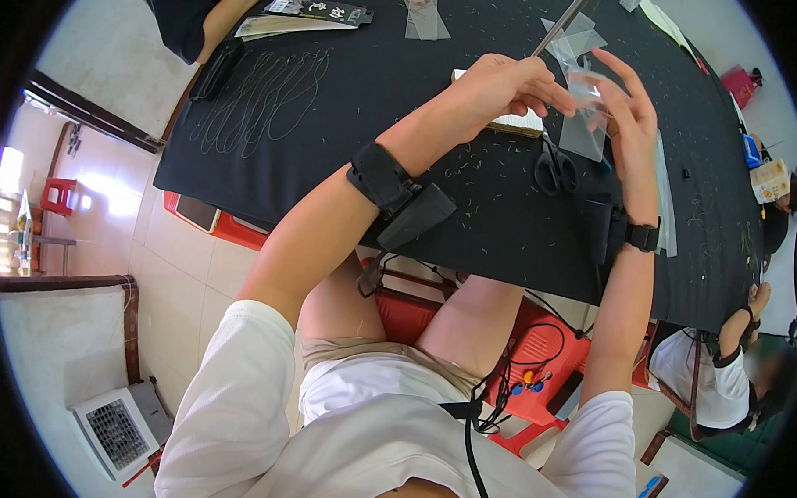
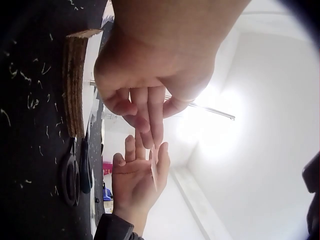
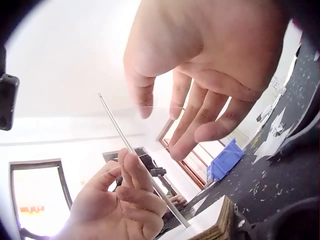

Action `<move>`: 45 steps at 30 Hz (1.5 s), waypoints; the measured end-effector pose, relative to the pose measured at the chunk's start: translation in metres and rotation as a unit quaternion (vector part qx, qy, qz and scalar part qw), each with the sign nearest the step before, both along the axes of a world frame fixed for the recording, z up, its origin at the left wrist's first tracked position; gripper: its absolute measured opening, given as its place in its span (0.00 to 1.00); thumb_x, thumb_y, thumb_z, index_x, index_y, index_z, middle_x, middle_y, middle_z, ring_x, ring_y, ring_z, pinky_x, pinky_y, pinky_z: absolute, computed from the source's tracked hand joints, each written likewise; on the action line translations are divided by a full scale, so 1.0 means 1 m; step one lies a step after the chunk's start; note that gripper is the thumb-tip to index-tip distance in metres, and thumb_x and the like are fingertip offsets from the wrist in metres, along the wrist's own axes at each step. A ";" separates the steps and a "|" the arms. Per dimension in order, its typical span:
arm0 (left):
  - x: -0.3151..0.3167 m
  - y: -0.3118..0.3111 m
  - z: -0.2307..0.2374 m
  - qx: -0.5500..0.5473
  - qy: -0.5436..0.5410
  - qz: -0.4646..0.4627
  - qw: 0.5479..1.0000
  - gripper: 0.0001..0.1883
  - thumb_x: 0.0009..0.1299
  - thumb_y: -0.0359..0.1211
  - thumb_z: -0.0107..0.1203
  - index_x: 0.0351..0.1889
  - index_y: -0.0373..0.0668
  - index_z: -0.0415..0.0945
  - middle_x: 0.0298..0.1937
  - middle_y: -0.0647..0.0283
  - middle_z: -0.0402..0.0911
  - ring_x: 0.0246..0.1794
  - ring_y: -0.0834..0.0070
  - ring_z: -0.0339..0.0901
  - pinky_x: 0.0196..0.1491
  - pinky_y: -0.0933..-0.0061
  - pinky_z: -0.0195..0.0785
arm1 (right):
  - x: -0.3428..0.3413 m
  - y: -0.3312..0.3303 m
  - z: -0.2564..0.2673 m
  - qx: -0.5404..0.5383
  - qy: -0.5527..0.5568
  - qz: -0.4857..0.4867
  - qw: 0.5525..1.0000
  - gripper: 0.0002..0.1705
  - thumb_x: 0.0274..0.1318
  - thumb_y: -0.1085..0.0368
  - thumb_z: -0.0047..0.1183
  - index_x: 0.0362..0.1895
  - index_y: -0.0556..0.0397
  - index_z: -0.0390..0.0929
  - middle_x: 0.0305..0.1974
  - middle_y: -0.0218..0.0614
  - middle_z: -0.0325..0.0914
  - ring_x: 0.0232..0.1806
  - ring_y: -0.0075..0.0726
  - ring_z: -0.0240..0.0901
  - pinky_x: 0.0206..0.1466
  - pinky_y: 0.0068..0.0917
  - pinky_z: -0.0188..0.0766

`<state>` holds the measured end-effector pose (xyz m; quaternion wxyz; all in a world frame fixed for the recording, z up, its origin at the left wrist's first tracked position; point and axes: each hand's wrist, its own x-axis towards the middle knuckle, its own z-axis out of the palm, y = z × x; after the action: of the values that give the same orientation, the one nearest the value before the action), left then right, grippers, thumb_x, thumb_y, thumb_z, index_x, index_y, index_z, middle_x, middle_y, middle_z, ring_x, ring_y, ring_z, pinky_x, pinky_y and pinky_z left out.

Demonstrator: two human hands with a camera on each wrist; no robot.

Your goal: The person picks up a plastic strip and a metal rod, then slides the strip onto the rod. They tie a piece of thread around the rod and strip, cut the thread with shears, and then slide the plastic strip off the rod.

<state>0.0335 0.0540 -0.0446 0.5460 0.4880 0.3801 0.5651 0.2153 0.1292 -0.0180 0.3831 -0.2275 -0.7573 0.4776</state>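
My left hand (image 1: 501,90) is over the pale block at the table's middle, thumb and index finger close together. A fine thread (image 3: 145,155) shows at its fingertips in the right wrist view. Facing it, my right hand (image 1: 629,130) holds a small piece of clear film (image 2: 154,170) between bent thumb and fingers. The left fingertips reach right up to that film. A thin metal rod (image 3: 117,122) slants past the left hand, its lower end at the white-topped block (image 3: 212,222); I cannot tell whether that hand grips it.
Black-handled scissors (image 1: 556,171) lie beside the block on the black tablecloth (image 1: 378,90), among scattered clippings. Clear plastic sheets (image 1: 424,13) lie farther back. Loose looped threads (image 1: 259,99) and a printed packet (image 1: 310,16) are at the left. Another person's arm (image 1: 231,15) rests nearby.
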 end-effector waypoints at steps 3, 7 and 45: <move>0.001 -0.001 0.002 -0.006 0.018 -0.006 1.000 0.21 0.66 0.41 0.41 0.34 0.33 0.79 0.35 0.54 0.80 0.27 0.79 0.64 0.36 0.80 0.61 | 0.003 0.007 -0.003 -0.041 0.041 -0.036 0.998 0.21 0.56 0.60 0.44 0.54 0.48 0.68 0.45 0.40 0.75 0.39 0.24 0.75 0.31 0.14 0.65; 0.000 -0.002 0.003 0.009 0.030 0.003 0.999 0.21 0.65 0.41 0.39 0.30 0.32 0.79 0.31 0.54 0.80 0.26 0.79 0.63 0.36 0.79 0.61 | 0.006 0.017 -0.010 -0.043 0.086 -0.061 0.993 0.20 0.54 0.68 0.40 0.53 0.49 0.69 0.48 0.36 0.73 0.41 0.23 0.74 0.33 0.14 0.65; -0.001 -0.001 0.001 -0.021 -0.018 0.000 1.000 0.21 0.64 0.41 0.40 0.29 0.33 0.78 0.30 0.54 0.79 0.27 0.79 0.64 0.38 0.79 0.61 | 0.014 0.040 -0.032 0.130 -0.086 -0.190 0.969 0.11 0.53 0.63 0.51 0.40 0.53 0.78 0.32 0.34 0.79 0.29 0.22 0.74 0.35 0.19 0.69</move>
<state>0.0323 0.0532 -0.0436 0.5629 0.4664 0.3817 0.5657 0.2290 0.1691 -0.0501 0.4266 -0.3557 -0.7859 0.2718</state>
